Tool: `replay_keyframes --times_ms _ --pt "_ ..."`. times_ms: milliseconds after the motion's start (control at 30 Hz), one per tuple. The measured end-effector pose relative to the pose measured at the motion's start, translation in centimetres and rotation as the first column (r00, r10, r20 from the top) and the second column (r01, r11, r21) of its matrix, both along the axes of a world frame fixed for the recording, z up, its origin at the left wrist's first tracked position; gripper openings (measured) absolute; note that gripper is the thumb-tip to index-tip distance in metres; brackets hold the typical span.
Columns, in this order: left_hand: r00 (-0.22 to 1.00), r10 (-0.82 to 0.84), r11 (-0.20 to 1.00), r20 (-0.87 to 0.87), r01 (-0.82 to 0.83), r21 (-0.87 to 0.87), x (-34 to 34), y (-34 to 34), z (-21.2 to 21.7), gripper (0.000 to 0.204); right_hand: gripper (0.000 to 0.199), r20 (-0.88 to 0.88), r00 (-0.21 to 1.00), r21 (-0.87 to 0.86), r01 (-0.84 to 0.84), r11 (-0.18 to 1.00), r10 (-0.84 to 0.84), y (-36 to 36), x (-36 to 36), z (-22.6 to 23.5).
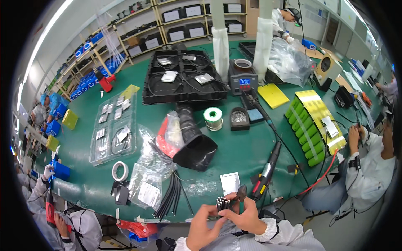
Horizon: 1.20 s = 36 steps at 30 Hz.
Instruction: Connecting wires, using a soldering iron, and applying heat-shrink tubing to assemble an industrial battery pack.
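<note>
The bunch of short black wires (pixel 223 204) is held in front of the person, just over the near edge of the green table (pixel 188 144). Its shiny ends point up, a bit toward 11 o'clock; fingers hide the rest, so I cannot tell how its long side runs. The left hand (pixel 204 227) and right hand (pixel 246 218) are close together, both curled and pinching the bunch. The right hand also has pliers (pixel 241 194) with a green handle. At 10 o'clock, a clear tray (pixel 111 127) holds small silvery-white pieces. Between 11 and 12, a big black tray (pixel 167 98) holds white pieces and black cords. At 12, a little black box (pixel 240 126) holds something grey, too small to tell.
</note>
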<state>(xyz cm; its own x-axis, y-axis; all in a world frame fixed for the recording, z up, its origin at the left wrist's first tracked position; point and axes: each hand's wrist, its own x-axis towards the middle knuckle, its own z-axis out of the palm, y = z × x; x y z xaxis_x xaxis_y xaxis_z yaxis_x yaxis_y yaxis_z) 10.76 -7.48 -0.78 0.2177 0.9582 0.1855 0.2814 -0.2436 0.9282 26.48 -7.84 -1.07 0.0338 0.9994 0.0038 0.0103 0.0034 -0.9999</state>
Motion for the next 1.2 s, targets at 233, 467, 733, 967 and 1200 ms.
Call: replay_keyframes --times_ms 233,467,733,967,1200 --pt "0.987 -0.157 0.988 0.043 0.157 0.013 0.8 2.6 1.4 0.036 0.030 -0.183 0.981 0.045 0.065 0.997 -0.056 -1.4 1.8 -0.5" --pt "0.972 -0.187 0.979 0.144 0.197 -0.056 2.1 2.5 0.3 0.026 0.031 -0.290 0.947 -0.007 0.142 0.990 -0.138 -2.1 2.6 -1.3" --pt "0.963 -0.249 0.961 0.098 0.259 -0.096 2.6 3.0 0.9 0.022 0.029 -0.209 0.974 0.028 0.098 0.995 -0.091 -1.5 2.9 -1.1" --pt "0.957 -0.194 0.976 0.216 0.211 -0.057 2.6 3.2 0.4 0.025 0.026 -0.209 0.975 0.039 0.083 0.996 -0.073 -1.3 3.0 -1.5" --pt "0.937 -0.242 0.951 0.252 0.280 -0.129 2.5 2.9 0.4 0.025 0.026 -0.190 0.981 0.057 0.038 0.998 -0.026 -1.3 3.2 -1.4"
